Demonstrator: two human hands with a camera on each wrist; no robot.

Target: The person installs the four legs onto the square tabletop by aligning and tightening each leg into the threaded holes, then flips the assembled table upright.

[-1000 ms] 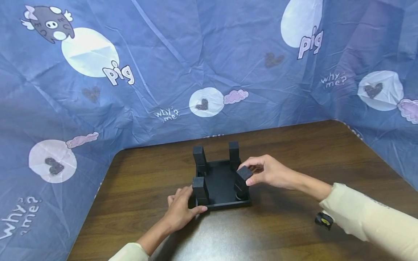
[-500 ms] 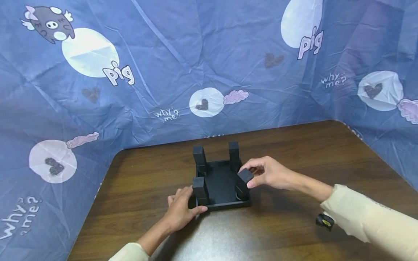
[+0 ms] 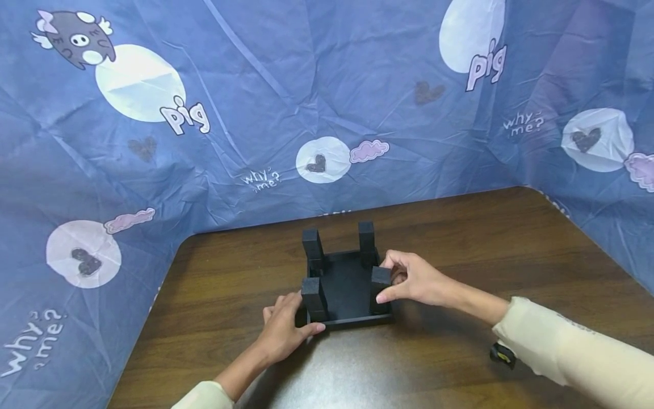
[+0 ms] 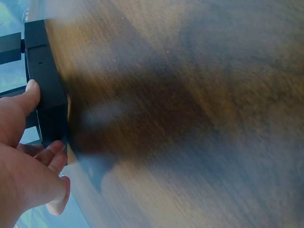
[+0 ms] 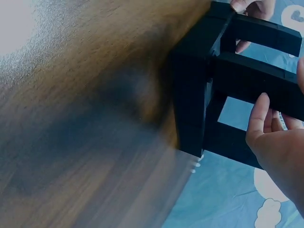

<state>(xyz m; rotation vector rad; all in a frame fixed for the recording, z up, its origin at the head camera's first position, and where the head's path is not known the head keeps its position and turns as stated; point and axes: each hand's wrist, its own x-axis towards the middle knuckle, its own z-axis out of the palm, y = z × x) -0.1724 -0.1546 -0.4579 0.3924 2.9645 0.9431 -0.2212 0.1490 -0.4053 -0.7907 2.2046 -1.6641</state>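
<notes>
A black square base (image 3: pixel 347 291) with a raised rim lies on the table, looking like a small upturned table. Block-shaped black legs rise from its corners. At the near right corner, my right hand (image 3: pixel 416 280) pinches a leg (image 3: pixel 380 278) between thumb and fingers; this leg stands about upright. In the right wrist view its lower end meets the base, with the thumb (image 5: pixel 260 107) along its side. My left hand (image 3: pixel 283 329) grips the near left corner of the base, thumb at the front edge, fingers at the left side, beside the near left leg (image 3: pixel 313 298).
Two more legs, the far left leg (image 3: pixel 313 247) and the far right leg (image 3: pixel 366 241), stand at the back corners. The brown wooden table (image 3: pixel 230 272) extends around the base. A blue printed cloth (image 3: pixel 245 113) hangs behind it. A small black device (image 3: pixel 503 355) is under the right sleeve.
The near right leg has gone from tilted to about upright and sunk lower at its corner. My right hand has moved slightly down with it. The left hand stays in place.
</notes>
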